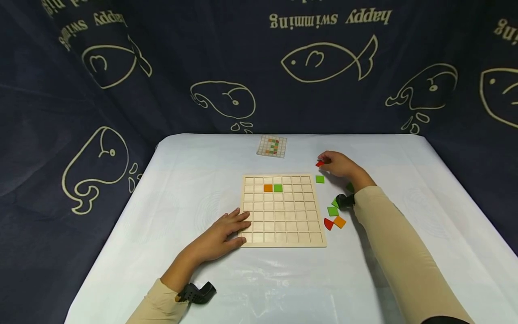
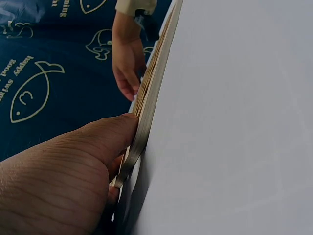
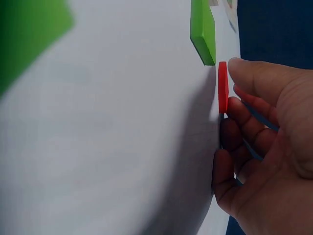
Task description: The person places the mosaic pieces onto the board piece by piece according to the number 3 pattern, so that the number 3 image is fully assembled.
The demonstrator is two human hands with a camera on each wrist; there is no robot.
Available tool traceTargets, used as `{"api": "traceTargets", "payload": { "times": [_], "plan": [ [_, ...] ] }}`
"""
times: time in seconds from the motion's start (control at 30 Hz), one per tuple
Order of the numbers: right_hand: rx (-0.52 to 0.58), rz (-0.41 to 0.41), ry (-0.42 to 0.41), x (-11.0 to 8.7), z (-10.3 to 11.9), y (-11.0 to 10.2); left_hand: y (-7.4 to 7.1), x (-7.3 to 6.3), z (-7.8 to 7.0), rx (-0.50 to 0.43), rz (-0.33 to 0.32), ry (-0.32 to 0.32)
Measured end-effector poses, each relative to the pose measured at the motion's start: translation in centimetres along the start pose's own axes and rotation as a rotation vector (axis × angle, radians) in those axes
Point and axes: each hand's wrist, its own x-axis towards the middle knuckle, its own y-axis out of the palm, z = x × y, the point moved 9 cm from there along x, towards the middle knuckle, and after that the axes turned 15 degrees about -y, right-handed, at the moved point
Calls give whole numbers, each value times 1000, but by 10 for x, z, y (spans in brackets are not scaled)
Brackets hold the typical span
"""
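A square wooden grid board (image 1: 285, 216) lies on the white table. One orange square tile (image 1: 268, 188) and one green square tile (image 1: 278, 188) sit side by side in its second row from the far side. My left hand (image 1: 226, 234) rests on the board's left edge with fingers spread; the left wrist view shows its thumb (image 2: 120, 129) against the board's side (image 2: 149, 98). Beyond the board's far right corner, my right hand (image 1: 340, 165) pinches a thin red piece (image 3: 223, 88) between thumb and fingers, low over the table. A green tile (image 1: 320, 179) lies just nearer than that hand.
Right of the board lie another green tile (image 1: 333, 211), an orange tile (image 1: 339, 222) and a red quarter-circle piece (image 1: 328, 223). More green pieces are partly hidden by the right wrist. A small pattern card (image 1: 271, 146) lies at the far side, before a dark curtain (image 1: 323, 103).
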Motion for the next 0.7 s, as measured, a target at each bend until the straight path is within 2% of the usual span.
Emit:
{"api": "traceTargets", "payload": {
  "times": [0.4,0.7],
  "plan": [
    [-74,34,17,0,-1,3,2,1,2,-9,4,3],
    [-48,30,3,0,-2,5,2,1,1,-8,-3,-1]
  ]
}}
